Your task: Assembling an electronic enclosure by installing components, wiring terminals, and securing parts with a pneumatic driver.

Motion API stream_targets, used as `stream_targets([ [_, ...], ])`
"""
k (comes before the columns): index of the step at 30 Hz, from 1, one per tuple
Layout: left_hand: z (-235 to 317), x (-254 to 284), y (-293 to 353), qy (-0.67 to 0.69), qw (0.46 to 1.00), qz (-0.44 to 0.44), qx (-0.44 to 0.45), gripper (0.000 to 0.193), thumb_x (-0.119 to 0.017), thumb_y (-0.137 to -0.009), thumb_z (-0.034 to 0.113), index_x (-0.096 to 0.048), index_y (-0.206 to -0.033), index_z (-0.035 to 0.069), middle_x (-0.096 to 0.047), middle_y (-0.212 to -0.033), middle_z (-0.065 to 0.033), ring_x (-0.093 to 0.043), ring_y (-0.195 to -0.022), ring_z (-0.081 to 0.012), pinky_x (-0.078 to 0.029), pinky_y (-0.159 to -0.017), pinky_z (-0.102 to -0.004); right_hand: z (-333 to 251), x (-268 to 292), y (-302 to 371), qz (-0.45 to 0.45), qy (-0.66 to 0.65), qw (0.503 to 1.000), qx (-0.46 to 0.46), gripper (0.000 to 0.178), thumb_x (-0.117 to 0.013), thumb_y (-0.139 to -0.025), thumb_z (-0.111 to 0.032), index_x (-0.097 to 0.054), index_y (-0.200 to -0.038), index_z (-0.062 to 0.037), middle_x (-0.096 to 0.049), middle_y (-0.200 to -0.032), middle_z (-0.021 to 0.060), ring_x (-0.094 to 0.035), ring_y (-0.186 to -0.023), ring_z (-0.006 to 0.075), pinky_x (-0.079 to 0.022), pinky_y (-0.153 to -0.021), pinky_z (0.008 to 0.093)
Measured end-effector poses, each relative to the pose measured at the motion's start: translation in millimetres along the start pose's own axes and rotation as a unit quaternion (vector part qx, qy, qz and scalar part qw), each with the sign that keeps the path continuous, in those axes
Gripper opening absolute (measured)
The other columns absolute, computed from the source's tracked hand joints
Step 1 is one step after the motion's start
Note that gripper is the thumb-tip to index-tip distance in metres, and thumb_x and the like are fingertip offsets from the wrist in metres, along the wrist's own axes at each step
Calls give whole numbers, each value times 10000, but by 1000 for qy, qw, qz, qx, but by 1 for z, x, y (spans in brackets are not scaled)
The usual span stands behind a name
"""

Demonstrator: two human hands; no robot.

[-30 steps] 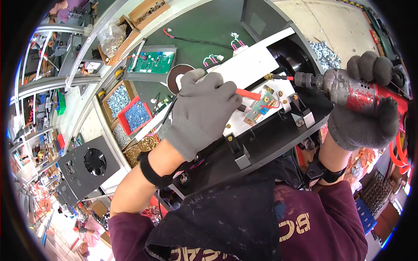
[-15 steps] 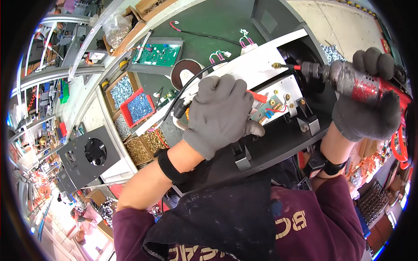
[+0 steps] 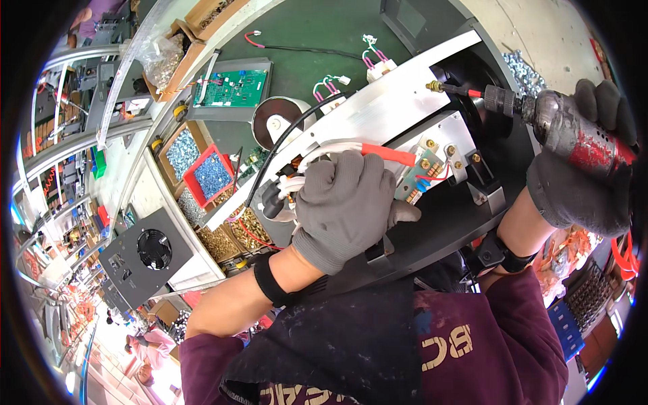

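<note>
My right hand (image 3: 584, 182), in a dark grey glove, grips a worn red and grey power screwdriver (image 3: 563, 121). Its long bit meets a brass-coloured screw (image 3: 433, 86) near the right end of a white metal panel (image 3: 385, 108). My left hand (image 3: 347, 209), also gloved, is curled over the middle of the black device housing (image 3: 432, 236), thumb sticking out; whatever lies under its fingers is hidden. Just above the knuckles runs a thick white cable with a red sleeve (image 3: 388, 154). Beside the thumb sits a small green circuit board (image 3: 413, 181) with brass screws.
Behind the panel, a green circuit board (image 3: 233, 88) lies on a grey plate. A round transformer-like coil (image 3: 277, 123) is nearby. A red bin (image 3: 191, 181) of small parts and boxes of screws (image 3: 214, 243) stand left. A black panel with a fan (image 3: 145, 250) lies farther left.
My left hand has drawn back from the white panel, uncovering the white cable and more of its red sleeve. The screwdriver has shifted slightly right and down, its tip still at the screw.
</note>
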State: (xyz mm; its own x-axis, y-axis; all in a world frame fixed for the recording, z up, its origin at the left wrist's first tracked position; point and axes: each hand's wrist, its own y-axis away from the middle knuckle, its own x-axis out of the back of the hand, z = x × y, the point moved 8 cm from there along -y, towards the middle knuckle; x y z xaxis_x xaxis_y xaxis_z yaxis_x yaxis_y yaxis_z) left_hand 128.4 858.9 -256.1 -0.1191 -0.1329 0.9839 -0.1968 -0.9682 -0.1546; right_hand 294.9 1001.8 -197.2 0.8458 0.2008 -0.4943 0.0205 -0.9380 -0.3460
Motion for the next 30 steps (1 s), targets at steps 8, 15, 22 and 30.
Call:
stream_targets([
  [8, -9, -1, -2, 12, 995, -79, -60, 228, -627, -694, 355, -632, -817, 163, -522, -795, 25, -518, -832, -175, -394, -794, -348, -3, 3, 1, -15, -24, 999, -28, 445, -606, -682, -261, -450, -1006, 1, -366, -828, 60, -344, -752, 191, -349, -713, 335],
  [15, -16, 0, -8, 72, 995, -54, -33, 81, -614, -742, 189, -633, -798, 133, -551, -802, 22, -536, -806, -188, -466, -752, -304, -4, -5, 2, -37, -55, 996, -53, 431, -604, -688, -252, -454, -1005, 0, -369, -829, 59, -347, -750, 187, -354, -708, 335],
  [22, -20, -1, -4, 135, 988, -20, -68, 188, -626, -636, 153, -640, -822, 175, -540, -797, 36, -530, -828, -174, -455, -749, -319, -3, -52, 28, -303, -102, 944, -88, 409, -627, -747, -251, -499, -1097, -82, -388, -762, 4, -378, -672, 125, -371, -574, 254],
  [30, -16, -11, 5, 130, 989, -6, -62, 134, -619, -709, 194, -665, -827, 150, -531, -809, 8, -501, -838, -205, -456, -694, -298, 3, -67, 50, -302, -41, 952, -25, 463, -643, -707, -306, -514, -1125, -153, -434, -700, -23, -402, -525, 109, -330, -445, 230],
])
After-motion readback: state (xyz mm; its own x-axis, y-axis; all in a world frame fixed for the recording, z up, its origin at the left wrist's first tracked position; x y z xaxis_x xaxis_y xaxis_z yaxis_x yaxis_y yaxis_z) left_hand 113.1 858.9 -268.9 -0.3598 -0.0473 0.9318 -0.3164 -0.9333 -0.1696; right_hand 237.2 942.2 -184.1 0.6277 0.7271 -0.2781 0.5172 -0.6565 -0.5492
